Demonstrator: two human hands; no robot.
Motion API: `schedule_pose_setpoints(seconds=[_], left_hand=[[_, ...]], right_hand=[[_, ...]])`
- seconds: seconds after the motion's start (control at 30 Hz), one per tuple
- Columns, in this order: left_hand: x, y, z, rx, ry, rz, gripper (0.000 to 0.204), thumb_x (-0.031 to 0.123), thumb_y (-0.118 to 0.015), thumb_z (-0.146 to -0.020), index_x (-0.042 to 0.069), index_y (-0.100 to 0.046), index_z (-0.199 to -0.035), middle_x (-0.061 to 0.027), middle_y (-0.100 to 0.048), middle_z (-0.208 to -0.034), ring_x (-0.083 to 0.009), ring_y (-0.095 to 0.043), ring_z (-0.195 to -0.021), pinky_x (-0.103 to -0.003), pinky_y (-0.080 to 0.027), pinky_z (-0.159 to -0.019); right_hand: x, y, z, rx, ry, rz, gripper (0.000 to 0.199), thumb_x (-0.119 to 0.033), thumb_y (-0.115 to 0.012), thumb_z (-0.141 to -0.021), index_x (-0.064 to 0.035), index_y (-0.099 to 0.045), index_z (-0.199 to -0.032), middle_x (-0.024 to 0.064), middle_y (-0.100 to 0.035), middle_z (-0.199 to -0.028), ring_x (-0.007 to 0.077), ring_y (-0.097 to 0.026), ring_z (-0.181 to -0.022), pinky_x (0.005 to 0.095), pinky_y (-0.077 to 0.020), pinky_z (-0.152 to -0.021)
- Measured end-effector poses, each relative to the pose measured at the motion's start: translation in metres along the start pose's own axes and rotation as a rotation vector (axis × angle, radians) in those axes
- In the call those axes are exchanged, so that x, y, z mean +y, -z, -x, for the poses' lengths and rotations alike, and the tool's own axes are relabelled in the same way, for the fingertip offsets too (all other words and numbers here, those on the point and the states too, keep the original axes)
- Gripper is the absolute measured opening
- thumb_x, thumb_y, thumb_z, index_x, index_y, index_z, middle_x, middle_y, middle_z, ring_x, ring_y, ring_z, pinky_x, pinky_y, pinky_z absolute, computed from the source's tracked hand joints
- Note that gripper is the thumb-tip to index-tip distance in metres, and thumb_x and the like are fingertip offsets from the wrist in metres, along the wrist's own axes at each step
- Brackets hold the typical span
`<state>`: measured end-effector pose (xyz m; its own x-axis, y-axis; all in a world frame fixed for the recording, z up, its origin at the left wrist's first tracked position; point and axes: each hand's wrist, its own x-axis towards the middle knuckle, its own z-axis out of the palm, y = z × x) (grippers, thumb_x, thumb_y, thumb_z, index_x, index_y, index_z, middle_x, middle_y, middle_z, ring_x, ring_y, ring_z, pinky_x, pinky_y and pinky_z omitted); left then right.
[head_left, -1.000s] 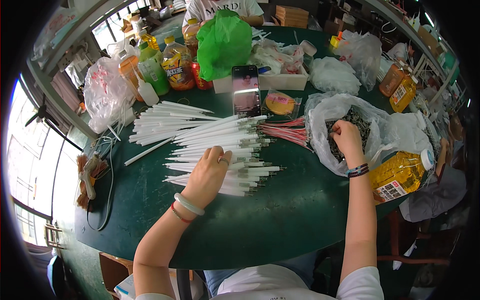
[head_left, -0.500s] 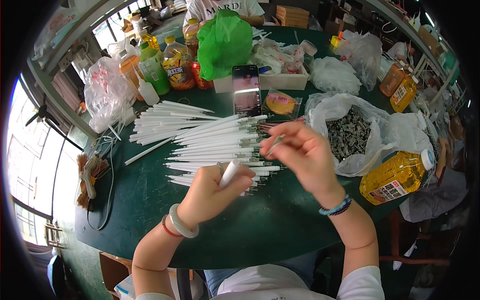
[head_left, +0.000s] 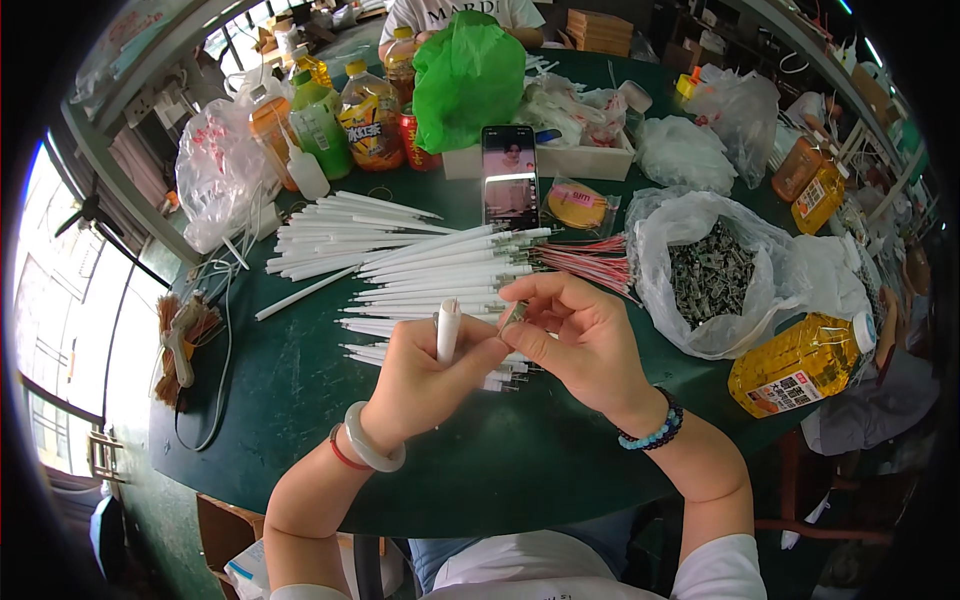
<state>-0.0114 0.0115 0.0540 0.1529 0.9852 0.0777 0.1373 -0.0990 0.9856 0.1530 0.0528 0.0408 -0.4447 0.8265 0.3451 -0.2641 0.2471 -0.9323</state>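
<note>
My left hand (head_left: 422, 372) is closed round a white tube (head_left: 448, 332), which stands up out of the fist. Between the thumb and fingers of my right hand (head_left: 585, 350) is a small metal piece (head_left: 513, 315). The fingertips of both hands meet at that piece. Just beyond them lies a row of white tubes (head_left: 425, 274) with metal ends pointing right. Thin red and white wires (head_left: 590, 262) lie to the right of those ends. An open plastic bag (head_left: 650, 290) filled with small dark metal clips (head_left: 712, 275) is right of my right hand.
More white tubes (head_left: 335, 238) lie at the left. Behind stand a phone (head_left: 510, 185), drink bottles (head_left: 368, 120), a green plastic bag (head_left: 468, 80) and a white box (head_left: 580, 165). A yellow oil bottle (head_left: 800, 365) is at right, a cable (head_left: 225, 370) at left. A person (head_left: 465, 15) sits opposite.
My right hand has moved left and down with the metal piece, up to my left hand. The white tube in my left hand has tipped more upright. The view has shifted slightly.
</note>
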Motion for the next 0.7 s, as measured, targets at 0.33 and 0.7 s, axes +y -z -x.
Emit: schedule_pose_setpoints(seconds=[0.33,0.7], left_hand=[[-0.008,-0.003,0.001,-0.217,0.054,0.394,0.024,0.029,-0.035,-0.092,0.006,-0.037,-0.098,-0.0058,-0.045,-0.068,-0.0062,-0.033,-0.042,-0.018,-0.026,-0.038],[-0.001,-0.004,0.003,-0.239,0.085,0.291,0.021,0.021,-0.036,-0.092,0.003,-0.045,-0.097,0.001,-0.044,-0.066,-0.0033,-0.034,-0.049,-0.016,-0.028,-0.045]], right_hand=[[-0.017,0.011,-0.006,0.071,0.182,-0.041,0.022,0.0,-0.061,-0.076,0.0025,-0.055,-0.098,0.0039,-0.057,-0.09,0.0064,-0.052,-0.078,0.0211,-0.0443,-0.072],[-0.027,0.01,-0.004,0.017,-0.02,-0.139,0.021,0.0,-0.059,-0.078,0.0033,-0.053,-0.098,0.0085,-0.059,-0.09,0.012,-0.057,-0.087,0.0223,-0.047,-0.075]])
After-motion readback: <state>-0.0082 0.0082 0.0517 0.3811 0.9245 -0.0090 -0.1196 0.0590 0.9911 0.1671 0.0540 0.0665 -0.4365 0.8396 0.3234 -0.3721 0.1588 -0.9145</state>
